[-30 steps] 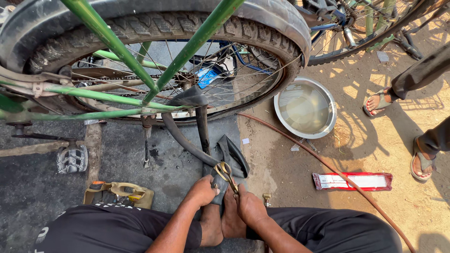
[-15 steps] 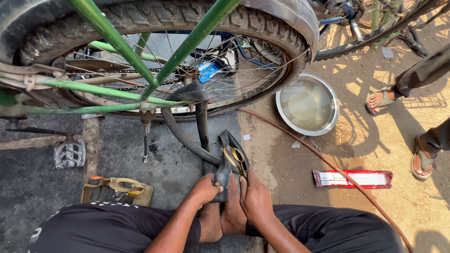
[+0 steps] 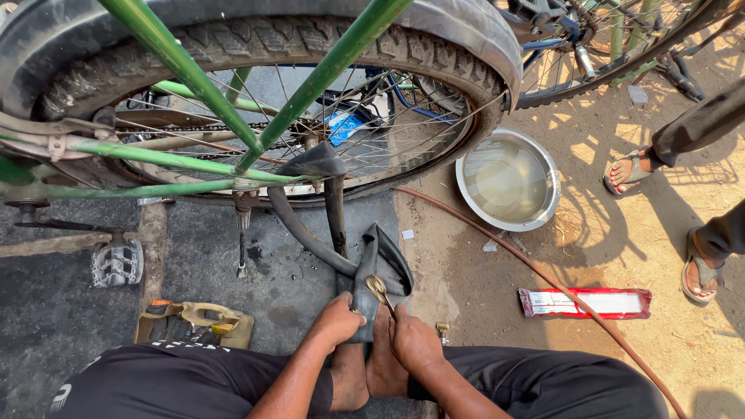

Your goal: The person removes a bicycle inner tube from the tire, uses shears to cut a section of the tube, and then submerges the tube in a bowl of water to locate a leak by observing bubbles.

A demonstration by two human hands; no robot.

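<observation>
A black bicycle inner tube (image 3: 306, 233) hangs out of the tyre of a green-framed bicycle wheel (image 3: 434, 54) and runs down to my hands. My left hand (image 3: 337, 320) grips the tube's folded end (image 3: 365, 306) from the left. My right hand (image 3: 415, 341) is closed beside it, its fingers at the lower end of brass-coloured scissors (image 3: 379, 290) that lie against the fold. Both hands sit just above my bare feet (image 3: 365, 372), between my knees.
A metal bowl of water (image 3: 507, 180) stands right of the wheel. A reddish hose (image 3: 543, 279) crosses the dirt beside a red and white packet (image 3: 586, 302). A pedal (image 3: 116, 262) and a yellow-brown tool (image 3: 194, 322) lie left. Another person's sandalled feet (image 3: 632, 171) stand at right.
The folded tube end and the scissors have shifted slightly up and right between my hands. My hands stay close together above my feet.
</observation>
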